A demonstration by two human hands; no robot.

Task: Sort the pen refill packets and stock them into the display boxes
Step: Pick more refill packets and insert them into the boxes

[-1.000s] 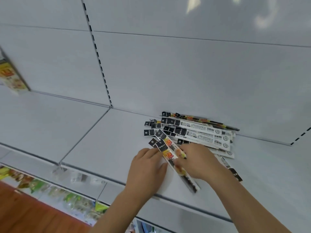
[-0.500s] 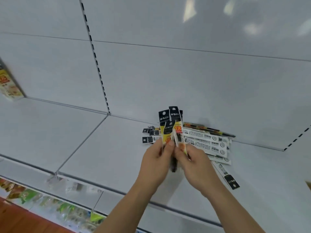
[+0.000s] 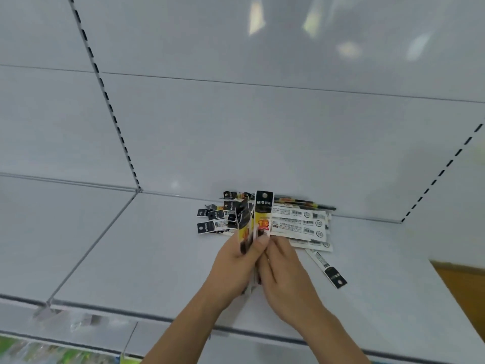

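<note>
My left hand (image 3: 237,264) and my right hand (image 3: 284,274) together grip a small upright bundle of pen refill packets (image 3: 262,216), black at the top with yellow and red print. Behind them a loose pile of refill packets (image 3: 299,223) lies flat on the white shelf (image 3: 131,258), against the back panel; most show white backs with barcodes. One single packet (image 3: 328,269) lies apart at the right, its black end toward me. No display box is in view.
The shelf's front edge (image 3: 105,310) runs below my wrists. A slotted upright (image 3: 105,95) divides the back panel at left, another (image 3: 443,172) at right. Colourful goods (image 3: 39,352) show blurred on a lower shelf. Orange floor (image 3: 467,285) shows past the shelf's right end.
My hands lifted a few packets off the shelf, stood them upright and squared them together. The view has shifted slightly to the right.
</note>
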